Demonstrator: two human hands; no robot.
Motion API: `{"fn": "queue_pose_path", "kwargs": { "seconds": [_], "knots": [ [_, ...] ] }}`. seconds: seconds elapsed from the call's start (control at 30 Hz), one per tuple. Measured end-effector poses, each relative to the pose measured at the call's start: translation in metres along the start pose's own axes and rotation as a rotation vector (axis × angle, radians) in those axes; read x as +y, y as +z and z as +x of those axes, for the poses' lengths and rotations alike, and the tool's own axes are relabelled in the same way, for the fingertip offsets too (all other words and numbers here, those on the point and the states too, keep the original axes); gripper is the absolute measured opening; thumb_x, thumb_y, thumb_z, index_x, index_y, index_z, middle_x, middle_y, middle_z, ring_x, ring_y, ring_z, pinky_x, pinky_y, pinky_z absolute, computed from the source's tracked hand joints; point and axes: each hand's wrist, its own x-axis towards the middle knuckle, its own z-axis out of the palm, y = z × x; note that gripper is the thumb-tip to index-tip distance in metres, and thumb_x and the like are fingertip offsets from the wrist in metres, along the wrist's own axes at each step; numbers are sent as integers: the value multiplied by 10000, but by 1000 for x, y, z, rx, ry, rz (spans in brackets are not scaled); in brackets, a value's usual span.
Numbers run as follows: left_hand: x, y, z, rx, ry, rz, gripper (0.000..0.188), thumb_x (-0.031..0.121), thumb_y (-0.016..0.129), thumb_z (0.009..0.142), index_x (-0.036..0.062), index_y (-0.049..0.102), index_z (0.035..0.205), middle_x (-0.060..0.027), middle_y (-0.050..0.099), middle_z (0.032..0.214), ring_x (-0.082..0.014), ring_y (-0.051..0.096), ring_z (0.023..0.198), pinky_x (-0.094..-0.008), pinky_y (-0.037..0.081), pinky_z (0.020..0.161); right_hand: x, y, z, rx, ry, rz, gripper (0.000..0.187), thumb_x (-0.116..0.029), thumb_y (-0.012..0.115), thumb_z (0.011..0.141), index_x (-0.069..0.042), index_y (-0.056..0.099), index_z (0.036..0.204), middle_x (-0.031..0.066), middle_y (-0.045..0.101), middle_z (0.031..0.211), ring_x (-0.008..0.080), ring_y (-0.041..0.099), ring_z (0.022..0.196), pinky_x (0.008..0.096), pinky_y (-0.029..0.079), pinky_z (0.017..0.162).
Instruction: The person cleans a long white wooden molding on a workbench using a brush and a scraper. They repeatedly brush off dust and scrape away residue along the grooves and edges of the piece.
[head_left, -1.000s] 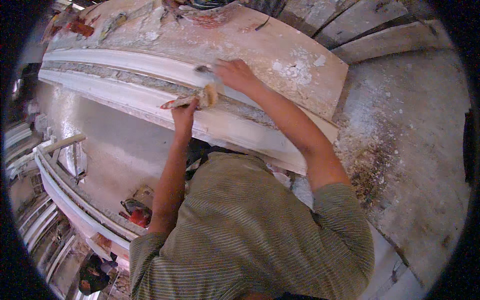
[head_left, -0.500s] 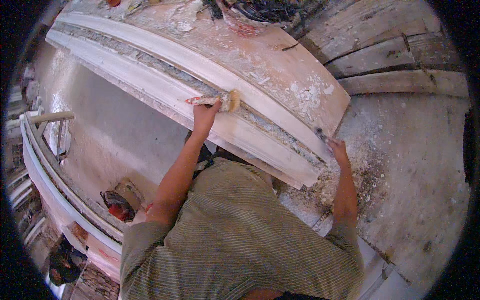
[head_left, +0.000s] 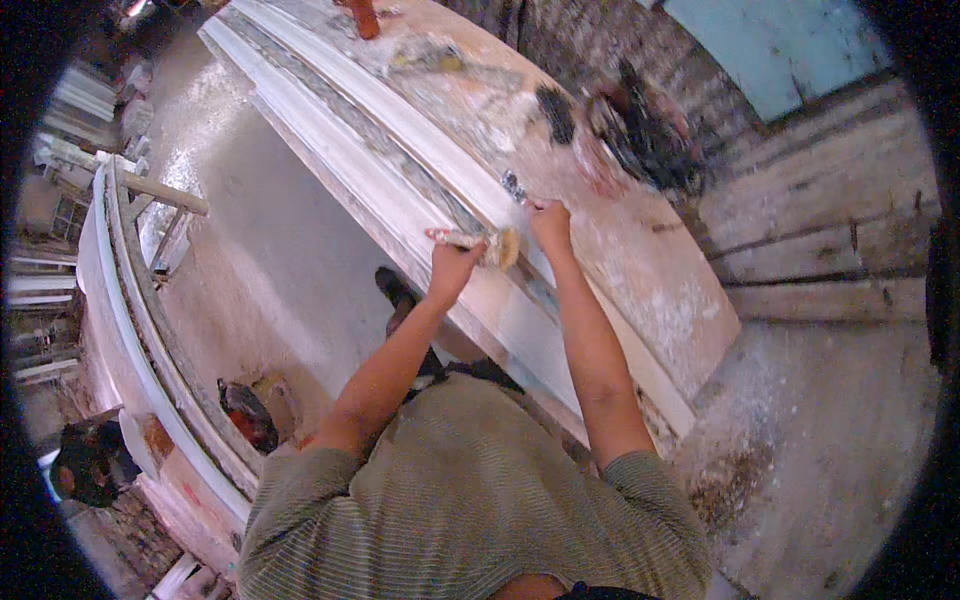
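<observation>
My left hand (head_left: 456, 268) is closed around the white-and-red handle of a paintbrush (head_left: 509, 248), whose pale bristles point right over a long white moulding (head_left: 340, 160). Just beyond it, my right hand (head_left: 550, 222) grips a small tool (head_left: 513, 186) with a dark, mottled end; its exact kind is too small to tell. That end hovers at or on the moulding's far band. A rough grey groove runs the length of the moulding between its two smooth white bands. My forearms cover part of its near end.
The moulding lies along a tan board (head_left: 690, 290) dusted with white flakes. On the board are an orange-red container (head_left: 364, 20) and a dark tangled heap (head_left: 640, 130). A curved white piece (head_left: 130, 330) stands at left. Debris (head_left: 735, 480) litters the floor at right.
My right hand has moved from the moulding's near right end up and left, close to the brush. The view has shifted, and my left hand still holds the paintbrush over the moulding.
</observation>
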Motion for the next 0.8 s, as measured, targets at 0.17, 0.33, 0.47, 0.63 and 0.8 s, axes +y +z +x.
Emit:
{"fn": "queue_pose_path", "kwargs": {
  "seconds": [0.17,0.33,0.47,0.63,0.8],
  "knots": [
    [31,-84,53,76,-47,-175,181,105,737,812,-35,640,872,-82,676,803,-139,634,719,-305,493,627,-110,95,82,-32,-65,-55,263,-268,675,848,-57,740,990,259,678,848,346,700,807,381,537,748],
    [44,-173,102,-2,-66,-112,176,95,728,818,-40,641,891,-91,678,806,-150,641,717,-302,505,639,-184,174,148,-24,-249,-336,240,-273,639,881,-75,741,968,195,689,947,345,684,780,426,542,729],
    [54,-254,132,16,-50,-93,180,94,725,819,-43,647,904,-99,689,822,-157,653,730,-313,514,656,-241,186,153,-206,-566,-543,226,-227,592,872,-96,661,1042,172,646,1065,363,670,816,470,545,730],
    [32,-314,186,79,-123,-223,240,117,737,819,-33,641,980,-100,680,879,-190,650,783,-339,525,705,-270,227,177,-79,-704,-669,191,-171,559,869,-92,659,1011,148,629,1013,321,677,767,464,551,668],
    [35,-360,243,110,-90,-246,193,71,727,825,-50,639,947,-94,684,870,-162,657,766,-304,521,702,-341,279,231,-111,-641,-775,187,-208,548,869,-86,650,969,151,639,972,323,676,723,454,552,635]
  ]
}}
